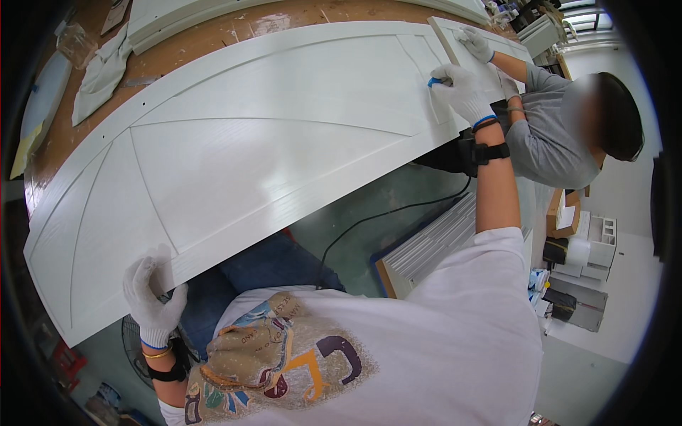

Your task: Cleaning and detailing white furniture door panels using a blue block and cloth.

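Note:
A large white painted door panel [234, 149] with raised mouldings lies flat on a wooden workbench [213, 32]. My left hand [151, 291], in a white knit glove, grips the panel's near edge at the lower left. At the far right end, my gloved right hand [463, 91] presses a small blue object [434, 82] against the panel's surface. A second person in a grey shirt [550, 142] stands across the right end, with a gloved hand [474, 42] resting on a smaller white panel [490, 53].
White cloths [103, 71] lie on the bench at the upper left. A black cable [369, 220] runs across the green floor below the panel. Stacked white panels [433, 245] lean near my right side. Boxes and white rolls [579, 248] stand at the right.

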A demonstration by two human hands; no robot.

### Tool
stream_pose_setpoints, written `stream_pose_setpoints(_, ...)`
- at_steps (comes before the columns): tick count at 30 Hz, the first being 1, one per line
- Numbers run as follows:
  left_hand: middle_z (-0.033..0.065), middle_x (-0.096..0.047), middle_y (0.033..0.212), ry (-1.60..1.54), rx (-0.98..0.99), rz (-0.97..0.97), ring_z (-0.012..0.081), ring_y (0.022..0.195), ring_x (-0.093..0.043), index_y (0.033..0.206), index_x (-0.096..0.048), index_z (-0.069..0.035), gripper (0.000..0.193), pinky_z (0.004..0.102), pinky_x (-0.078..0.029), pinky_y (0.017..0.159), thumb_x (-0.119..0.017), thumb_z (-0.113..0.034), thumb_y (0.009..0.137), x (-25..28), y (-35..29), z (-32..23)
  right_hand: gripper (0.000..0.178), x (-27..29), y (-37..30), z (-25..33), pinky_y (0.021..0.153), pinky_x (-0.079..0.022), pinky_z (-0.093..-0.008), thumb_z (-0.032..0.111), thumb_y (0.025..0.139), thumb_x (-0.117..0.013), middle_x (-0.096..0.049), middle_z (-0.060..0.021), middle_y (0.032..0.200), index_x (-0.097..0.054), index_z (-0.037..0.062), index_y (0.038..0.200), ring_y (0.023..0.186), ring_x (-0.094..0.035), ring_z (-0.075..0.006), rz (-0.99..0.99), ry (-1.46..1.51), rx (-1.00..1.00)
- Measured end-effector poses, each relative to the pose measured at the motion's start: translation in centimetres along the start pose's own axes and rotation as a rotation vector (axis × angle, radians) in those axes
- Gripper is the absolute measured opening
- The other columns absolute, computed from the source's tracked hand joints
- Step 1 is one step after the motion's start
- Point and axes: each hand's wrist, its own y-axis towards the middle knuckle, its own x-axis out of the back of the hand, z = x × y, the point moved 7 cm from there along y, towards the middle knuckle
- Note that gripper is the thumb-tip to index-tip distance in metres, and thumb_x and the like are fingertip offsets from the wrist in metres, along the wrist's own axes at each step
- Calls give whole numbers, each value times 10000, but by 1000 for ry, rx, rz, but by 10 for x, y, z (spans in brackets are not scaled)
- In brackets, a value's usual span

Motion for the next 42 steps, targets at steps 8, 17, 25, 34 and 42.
stream_pose_setpoints(8, 187, -549, 1193, 13, -8, -5, 361, 1095, -548, 1245, -499, -46, 692, 429, -434, 954, -755, -42, 602, 1, 1, -1, 184, -3, -1, 0, 788, -535, -321, 119, 803, -655, -700, -141, 880, -691, 28, 958, 813, -677, -248, 44, -13, -45)
stream_pose_setpoints(17, 179, -552, 1190, 33, -6, 0, 365, 1098, -545, 1243, -497, -53, 696, 431, -433, 957, -758, -47, 598, 0, 2, 0, 200, -3, -1, -2, 783, -536, -317, 133, 805, -663, -705, -133, 887, -693, 28, 972, 816, -680, -231, 70, -1, -60)
stream_pose_setpoints(25, 184, -549, 1199, 0, 4, -6, 361, 1104, -544, 1231, -502, -46, 682, 421, -433, 964, -765, -56, 602, 3, -4, 0, 255, -5, 16, -8, 795, -531, -287, 139, 805, -667, -704, -114, 889, -690, 35, 1037, 802, -667, -188, -111, 52, -11)
stream_pose_setpoints(34, 188, -542, 1211, -241, 19, -95, 335, 1135, -529, 1275, -482, -1, 701, 431, -413, 993, -786, -152, 662, 15, 3, -16, 384, -26, -38, 152, 717, -537, -248, 140, 876, -677, -660, -89, 948, -560, -41, 1194, 834, -647, -144, 165, 1338, -215)
stream_pose_setpoints(42, 206, -481, 1363, -917, 45, -107, 301, 1255, -480, 1408, -357, 68, 845, 411, -361, 1071, -763, -348, 795, 3, 65, -95, 243, -79, -138, 363, 713, -540, -243, 106, 910, -638, -656, -89, 1016, -565, -13, 1109, 834, -651, -132, 1015, 1859, -167)
